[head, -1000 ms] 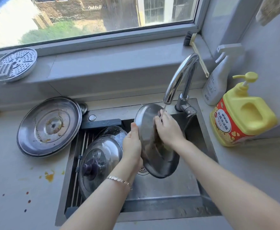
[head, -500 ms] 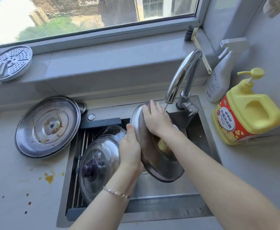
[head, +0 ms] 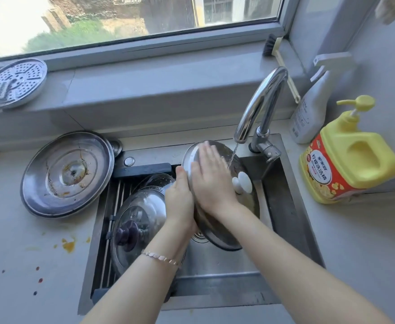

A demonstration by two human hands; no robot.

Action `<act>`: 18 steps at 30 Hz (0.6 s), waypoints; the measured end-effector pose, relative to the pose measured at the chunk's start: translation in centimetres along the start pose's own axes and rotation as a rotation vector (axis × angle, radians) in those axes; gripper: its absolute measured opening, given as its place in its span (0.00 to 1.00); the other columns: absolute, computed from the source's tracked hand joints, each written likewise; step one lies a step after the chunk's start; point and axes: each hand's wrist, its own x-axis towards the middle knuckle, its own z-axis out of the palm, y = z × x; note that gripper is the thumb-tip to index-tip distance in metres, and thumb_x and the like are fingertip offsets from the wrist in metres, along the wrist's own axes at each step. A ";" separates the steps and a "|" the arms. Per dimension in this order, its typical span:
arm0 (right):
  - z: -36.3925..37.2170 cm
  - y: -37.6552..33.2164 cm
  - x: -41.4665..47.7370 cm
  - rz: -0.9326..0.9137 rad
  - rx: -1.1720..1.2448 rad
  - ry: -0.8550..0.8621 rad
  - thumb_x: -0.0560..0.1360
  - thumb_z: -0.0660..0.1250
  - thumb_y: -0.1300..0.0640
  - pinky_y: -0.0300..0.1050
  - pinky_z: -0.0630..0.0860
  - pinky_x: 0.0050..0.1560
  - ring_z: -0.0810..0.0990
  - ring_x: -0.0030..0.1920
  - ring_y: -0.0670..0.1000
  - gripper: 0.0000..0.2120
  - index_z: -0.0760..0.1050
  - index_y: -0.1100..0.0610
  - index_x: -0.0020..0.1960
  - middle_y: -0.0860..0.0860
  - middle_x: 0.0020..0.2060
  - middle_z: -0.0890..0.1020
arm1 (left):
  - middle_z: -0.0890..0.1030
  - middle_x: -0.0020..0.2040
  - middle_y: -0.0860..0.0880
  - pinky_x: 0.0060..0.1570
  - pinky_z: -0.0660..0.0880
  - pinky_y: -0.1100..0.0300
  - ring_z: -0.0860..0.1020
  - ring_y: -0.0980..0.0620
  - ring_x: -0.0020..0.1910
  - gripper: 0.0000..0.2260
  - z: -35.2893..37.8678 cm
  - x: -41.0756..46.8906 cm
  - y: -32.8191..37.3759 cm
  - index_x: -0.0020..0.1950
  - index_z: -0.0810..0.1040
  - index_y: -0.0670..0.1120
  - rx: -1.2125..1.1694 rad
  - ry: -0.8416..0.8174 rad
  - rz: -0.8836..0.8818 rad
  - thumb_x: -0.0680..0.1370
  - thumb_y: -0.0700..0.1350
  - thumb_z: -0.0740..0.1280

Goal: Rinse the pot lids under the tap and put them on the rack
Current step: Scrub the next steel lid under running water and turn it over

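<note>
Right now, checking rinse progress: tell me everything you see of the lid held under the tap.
The steel lid is round, shiny metal with a white knob and brownish residue on its face. It is held on edge over the sink, under the running tap. The left hand grips its rim; the right hand lies flat on its face.

A lid (head: pixel 140 220) lies on the rack (head: pixel 118 192), left of the tap (head: pixel 262 101).

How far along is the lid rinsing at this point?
Done: two glass lids lie on the rack over the sink. In hand: the left hand grips a steel lid under the running tap while the right hand presses flat on it. Left: a stained big lid on the counter.
</note>
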 end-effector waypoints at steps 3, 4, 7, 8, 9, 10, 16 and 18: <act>0.0 -0.9 -2.1 -0.199 0.004 0.002 0.78 0.43 0.48 0.38 0.36 0.71 0.44 0.76 0.44 0.28 0.50 0.53 0.76 0.47 0.76 0.49 | 0.80 0.26 0.55 0.30 0.74 0.67 0.78 0.59 0.27 0.19 -0.1 0.4 1.0 0.37 0.75 0.45 -0.029 -0.040 -0.001 0.82 0.51 0.54; -0.4 -0.4 -0.9 -0.130 0.021 0.010 0.79 0.45 0.46 0.41 0.39 0.73 0.45 0.76 0.46 0.27 0.51 0.53 0.76 0.49 0.76 0.50 | 0.79 0.26 0.52 0.28 0.73 0.68 0.77 0.56 0.26 0.19 0.0 0.1 0.9 0.36 0.74 0.44 0.007 -0.023 0.025 0.82 0.51 0.55; -2.7 1.7 4.3 0.343 0.194 0.023 0.80 0.47 0.47 0.50 0.53 0.72 0.58 0.73 0.56 0.25 0.62 0.60 0.71 0.58 0.72 0.62 | 0.68 0.30 0.45 0.26 0.65 0.61 0.66 0.49 0.29 0.20 0.2 -1.3 -0.1 0.35 0.70 0.39 0.097 -0.009 0.119 0.81 0.51 0.56; -3.3 2.0 5.2 0.459 0.240 0.045 0.80 0.47 0.48 0.51 0.56 0.70 0.62 0.70 0.58 0.25 0.65 0.62 0.69 0.61 0.69 0.66 | 0.66 0.30 0.45 0.28 0.62 0.59 0.63 0.49 0.31 0.20 0.3 -1.7 -0.4 0.35 0.70 0.40 0.101 -0.030 0.132 0.81 0.51 0.56; -3.3 1.8 5.1 0.509 0.225 0.078 0.80 0.46 0.49 0.52 0.57 0.70 0.63 0.69 0.59 0.25 0.66 0.63 0.68 0.62 0.68 0.68 | 0.64 0.30 0.45 0.29 0.60 0.58 0.62 0.49 0.31 0.19 0.4 -1.8 -0.5 0.34 0.68 0.41 0.101 -0.038 0.138 0.81 0.51 0.56; -2.9 1.1 4.4 0.479 0.164 0.111 0.80 0.47 0.49 0.52 0.56 0.71 0.62 0.70 0.59 0.25 0.64 0.64 0.69 0.62 0.68 0.67 | 0.64 0.30 0.46 0.29 0.60 0.58 0.62 0.49 0.31 0.19 0.6 -1.8 -0.4 0.33 0.67 0.42 0.090 -0.031 0.125 0.81 0.51 0.56; -0.7 0.1 0.2 0.048 0.124 0.022 0.81 0.48 0.47 0.45 0.41 0.75 0.44 0.76 0.47 0.28 0.47 0.58 0.76 0.51 0.77 0.49 | 0.77 0.26 0.51 0.26 0.71 0.69 0.75 0.56 0.26 0.21 0.3 -0.1 0.0 0.33 0.73 0.42 -0.014 0.011 0.057 0.81 0.52 0.57; -1.4 1.1 1.5 0.175 0.151 0.062 0.81 0.47 0.48 0.44 0.41 0.75 0.45 0.76 0.48 0.27 0.48 0.59 0.76 0.53 0.77 0.49 | 0.68 0.27 0.48 0.23 0.65 0.66 0.66 0.54 0.26 0.19 0.1 -0.4 -0.1 0.35 0.69 0.42 0.022 0.040 0.083 0.81 0.52 0.57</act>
